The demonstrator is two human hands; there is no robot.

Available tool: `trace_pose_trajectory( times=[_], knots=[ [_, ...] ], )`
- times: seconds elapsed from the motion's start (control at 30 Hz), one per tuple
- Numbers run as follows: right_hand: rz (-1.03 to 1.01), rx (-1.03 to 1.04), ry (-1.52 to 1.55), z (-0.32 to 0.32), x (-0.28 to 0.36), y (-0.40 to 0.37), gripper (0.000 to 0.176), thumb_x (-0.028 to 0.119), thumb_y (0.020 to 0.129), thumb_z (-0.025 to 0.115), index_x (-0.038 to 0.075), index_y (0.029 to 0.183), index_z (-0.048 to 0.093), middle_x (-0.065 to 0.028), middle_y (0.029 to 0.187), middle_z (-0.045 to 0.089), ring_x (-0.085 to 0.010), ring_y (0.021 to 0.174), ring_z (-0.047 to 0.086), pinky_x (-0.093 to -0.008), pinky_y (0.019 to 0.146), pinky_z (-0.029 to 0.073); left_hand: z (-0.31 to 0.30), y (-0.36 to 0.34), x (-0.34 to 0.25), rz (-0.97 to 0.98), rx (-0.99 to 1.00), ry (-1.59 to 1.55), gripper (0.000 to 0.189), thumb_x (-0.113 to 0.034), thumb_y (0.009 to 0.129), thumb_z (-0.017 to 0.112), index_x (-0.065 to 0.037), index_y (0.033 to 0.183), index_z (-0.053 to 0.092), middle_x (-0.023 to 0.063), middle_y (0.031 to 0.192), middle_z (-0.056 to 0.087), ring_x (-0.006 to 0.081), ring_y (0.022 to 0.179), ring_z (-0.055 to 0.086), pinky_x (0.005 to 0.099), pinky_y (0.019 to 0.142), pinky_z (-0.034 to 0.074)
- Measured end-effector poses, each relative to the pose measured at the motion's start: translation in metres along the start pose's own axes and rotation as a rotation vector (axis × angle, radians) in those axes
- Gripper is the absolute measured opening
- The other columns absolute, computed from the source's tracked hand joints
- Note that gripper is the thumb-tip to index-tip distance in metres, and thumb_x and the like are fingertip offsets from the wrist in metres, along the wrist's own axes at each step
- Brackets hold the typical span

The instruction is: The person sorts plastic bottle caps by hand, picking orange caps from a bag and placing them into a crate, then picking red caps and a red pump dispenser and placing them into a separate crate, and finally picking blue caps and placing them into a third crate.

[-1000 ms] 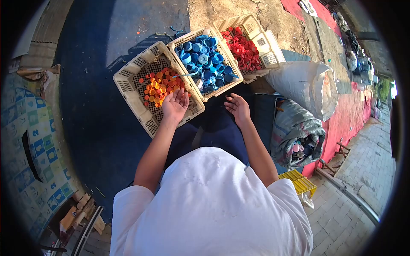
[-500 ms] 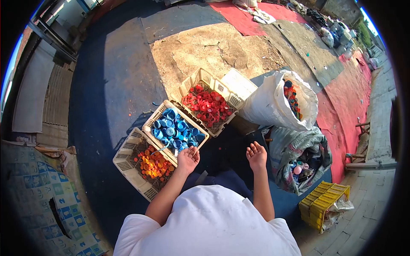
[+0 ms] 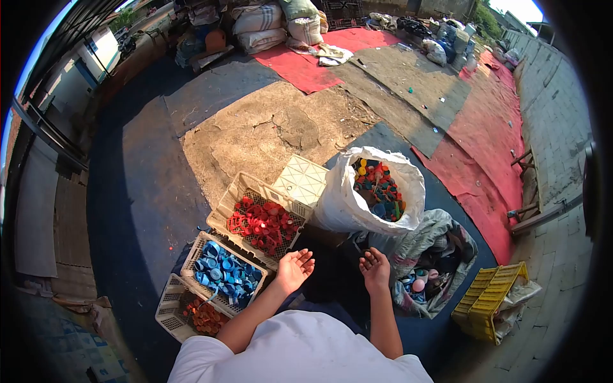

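Holding both hands out front, palms up, nothing in either one. The left hand (image 3: 295, 267) is spread wide open with its fingers fanned, and it hovers just beside the near corner of the red crate (image 3: 227, 203), which is full of red caps (image 3: 265, 223). The right hand (image 3: 375, 267) is open too but looser, with the fingers curled up a bit. It's near the bottom of the white sack (image 3: 338, 204) and just left of the grey bag (image 3: 440, 233).

Moving out from the left hand, the blue crate (image 3: 190, 256) sits right against the red one, loaded with blue caps (image 3: 223, 271). Past that, the orange crate (image 3: 167, 313) has a thinner layer of orange caps (image 3: 203, 314). All three crates are the same cream plastic and sit in a diagonal row. A flat cream lid (image 3: 301, 180) rests between the red crate and the sack.

The sack stands upright with its mouth rolled open, showing mixed caps (image 3: 377, 185) in lots of colours. The grey bag is slumped open, and I can make out a few pale caps inside it. Further right, a yellow crate (image 3: 491, 300) sits tilted on the paving. Everything is on a dark blue mat (image 3: 140, 204), with a red mat (image 3: 485, 166) off to the right.
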State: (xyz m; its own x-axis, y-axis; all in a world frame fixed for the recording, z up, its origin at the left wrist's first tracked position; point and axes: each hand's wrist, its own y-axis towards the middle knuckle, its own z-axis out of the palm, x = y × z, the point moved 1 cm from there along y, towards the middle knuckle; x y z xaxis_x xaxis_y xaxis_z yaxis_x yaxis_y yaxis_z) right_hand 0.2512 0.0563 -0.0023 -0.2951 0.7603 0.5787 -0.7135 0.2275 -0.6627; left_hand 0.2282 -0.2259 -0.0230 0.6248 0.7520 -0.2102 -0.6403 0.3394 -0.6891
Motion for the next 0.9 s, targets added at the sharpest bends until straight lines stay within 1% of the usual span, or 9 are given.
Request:
trace_pose_trajectory(
  times=[0.17,0.3,0.33,0.37,0.47,0.5,0.67,0.83,0.9],
  knots=[
    [-0.102,-0.053,0.001,0.018,0.020,0.015,0.024,0.027,0.099,0.058,0.009,0.115,0.063,-0.0051,0.093,0.070,-0.0210,0.082,0.068,-0.0344,0.077,0.053,0.039,0.069,-0.006,-0.120,-0.036,0.134,0.027,-0.026,0.098,0.051,-0.008,0.111,0.065,0.0084,0.112,0.071,0.0268,0.101,0.068,0.0394,0.090,0.054],
    [-0.241,-0.145,-0.104,0.030,0.036,0.028,0.025,0.026,0.099,0.058,0.008,0.115,0.064,-0.0054,0.093,0.071,-0.0184,0.082,0.068,-0.0326,0.077,0.053,0.100,0.107,-0.026,-0.210,0.155,0.182,0.030,-0.027,0.100,0.049,-0.005,0.113,0.064,0.0117,0.116,0.071,0.0310,0.107,0.068,0.0417,0.093,0.056],
    [-0.272,-0.173,-0.129,0.035,0.041,0.031,0.024,0.026,0.099,0.058,0.008,0.114,0.064,-0.0054,0.093,0.071,-0.0176,0.081,0.068,-0.0318,0.076,0.053,0.116,0.115,-0.031,-0.231,0.191,0.172,0.032,-0.028,0.101,0.047,-0.004,0.116,0.063,0.0128,0.117,0.070,0.0321,0.110,0.068,0.0421,0.095,0.055],
    [-0.295,-0.202,-0.148,0.039,0.046,0.034,0.023,0.025,0.099,0.058,0.008,0.114,0.065,-0.0053,0.093,0.072,-0.0170,0.080,0.068,-0.0307,0.075,0.053,0.125,0.127,-0.038,-0.273,0.260,0.140,0.034,-0.029,0.102,0.048,-0.003,0.121,0.061,0.0136,0.123,0.068,0.0340,0.118,0.064,0.0451,0.101,0.053],
    [-0.353,-0.273,-0.180,0.048,0.060,0.044,0.019,0.021,0.100,0.059,0.007,0.110,0.067,-0.0051,0.093,0.073,-0.0143,0.077,0.069,-0.0265,0.072,0.052,0.167,0.146,-0.054,-0.323,0.328,0.151,0.037,-0.028,0.104,0.045,-0.003,0.128,0.057,0.0151,0.131,0.064,0.0346,0.121,0.062,0.0455,0.102,0.052],
    [-0.371,-0.282,-0.184,0.052,0.064,0.047,0.019,0.021,0.100,0.059,0.007,0.109,0.067,-0.0049,0.094,0.073,-0.0138,0.078,0.069,-0.0269,0.073,0.053,0.177,0.152,-0.059,-0.338,0.356,0.169,0.038,-0.028,0.105,0.044,-0.003,0.130,0.055,0.0155,0.133,0.063,0.0346,0.123,0.061,0.0455,0.102,0.052],
    [-0.406,-0.340,-0.182,0.060,0.076,0.065,0.018,0.019,0.099,0.060,0.004,0.107,0.068,-0.0051,0.091,0.072,-0.0119,0.076,0.067,-0.0260,0.074,0.053,0.214,0.178,-0.071,-0.383,0.353,0.290,0.040,-0.028,0.106,0.039,-0.001,0.132,0.052,0.0175,0.137,0.060,0.0352,0.125,0.059,0.0460,0.105,0.050],
    [-0.444,-0.245,-0.317,0.055,0.095,0.098,0.018,0.018,0.100,0.061,0.003,0.107,0.067,-0.0056,0.091,0.071,-0.0117,0.079,0.066,-0.0261,0.075,0.052,0.229,0.189,-0.064,-0.340,0.313,0.268,0.040,-0.027,0.107,0.035,0.000,0.132,0.051,0.0187,0.137,0.060,0.0363,0.125,0.059,0.0471,0.107,0.049],
    [-0.435,-0.176,-0.311,0.051,0.102,0.112,0.018,0.018,0.100,0.061,0.003,0.108,0.067,-0.0058,0.092,0.071,-0.0122,0.080,0.066,-0.0267,0.076,0.052,0.229,0.190,-0.059,-0.314,0.325,0.219,0.041,-0.027,0.107,0.036,0.001,0.133,0.050,0.0196,0.140,0.057,0.0378,0.130,0.056,0.0487,0.110,0.047]
  ],
)
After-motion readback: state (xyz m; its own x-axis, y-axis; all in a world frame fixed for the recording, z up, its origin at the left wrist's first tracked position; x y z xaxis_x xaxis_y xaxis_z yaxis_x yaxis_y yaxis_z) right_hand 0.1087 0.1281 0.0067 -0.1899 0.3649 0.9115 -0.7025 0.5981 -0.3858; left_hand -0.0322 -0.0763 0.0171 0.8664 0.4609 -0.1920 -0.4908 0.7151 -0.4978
